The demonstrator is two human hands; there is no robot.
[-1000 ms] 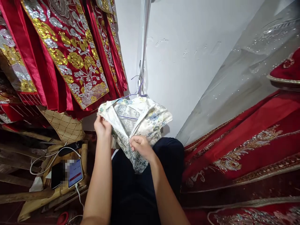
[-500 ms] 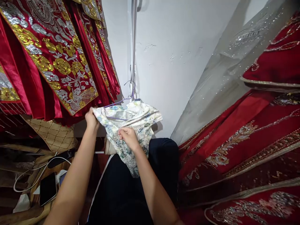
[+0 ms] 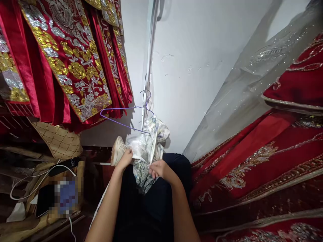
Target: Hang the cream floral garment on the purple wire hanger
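A pale floral garment (image 3: 147, 148) hangs bunched below a thin purple wire hanger (image 3: 121, 116), which hooks on a vertical metal rail (image 3: 150, 57). One side of the hanger is bare; the cloth clings to its right end. My left hand (image 3: 125, 158) is closed on the garment's white left edge. My right hand (image 3: 159, 169) pinches the cloth lower down, over my dark-trousered lap (image 3: 148, 205).
Red robes with gold and silver embroidery (image 3: 68, 60) hang at upper left. More red embroidered fabric (image 3: 254, 161) and a grey sequinned cloth (image 3: 249, 84) fill the right. A beige shoe (image 3: 117, 150), a quilted cushion (image 3: 57, 139), phones and cables (image 3: 54, 198) lie at lower left.
The garment has slid off the hanger's left side and dropped into a bunch. Both hands moved down and closer together with the cloth. The hanger now shows bare.
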